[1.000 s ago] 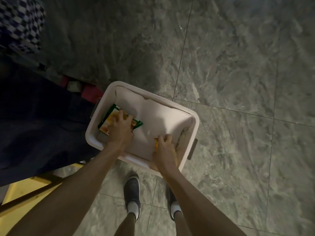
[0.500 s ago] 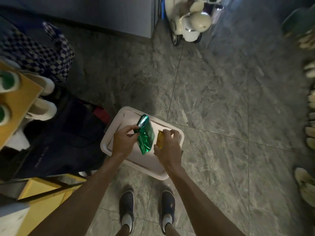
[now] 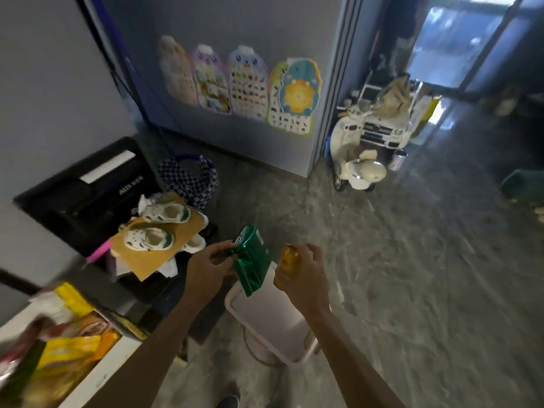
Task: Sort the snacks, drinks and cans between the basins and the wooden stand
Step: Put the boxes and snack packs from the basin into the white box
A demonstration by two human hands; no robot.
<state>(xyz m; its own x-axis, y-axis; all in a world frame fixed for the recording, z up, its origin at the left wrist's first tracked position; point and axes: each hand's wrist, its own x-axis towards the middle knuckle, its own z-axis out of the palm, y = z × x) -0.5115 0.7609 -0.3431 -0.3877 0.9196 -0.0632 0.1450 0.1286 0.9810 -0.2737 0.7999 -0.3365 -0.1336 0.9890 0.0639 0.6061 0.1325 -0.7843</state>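
My left hand [image 3: 207, 267] pinches the top corner of a shiny green snack packet [image 3: 251, 260], which hangs above a white basin [image 3: 272, 328] on the floor. My right hand [image 3: 303, 273] grips a small yellow-orange snack packet [image 3: 288, 259] just right of the green one, also over the basin. The basin's inside looks bare where it shows. At the lower left, a white container [image 3: 97, 378] holds several yellow, orange and red snack packets [image 3: 67, 346].
A black box [image 3: 85, 195] stands at the left with a cardboard sheet [image 3: 153, 254] carrying white and green shoes [image 3: 148, 238]. A checkered bag [image 3: 188, 178] leans near the wall. A cream toy scooter [image 3: 357, 169] stands far right. Grey stone floor [image 3: 412, 275] spreads to the right.
Both hands lifted out of the basin, each with a packet, and rose higher. My head tilted up, so the wall, the scooter and the container of snacks came into view.
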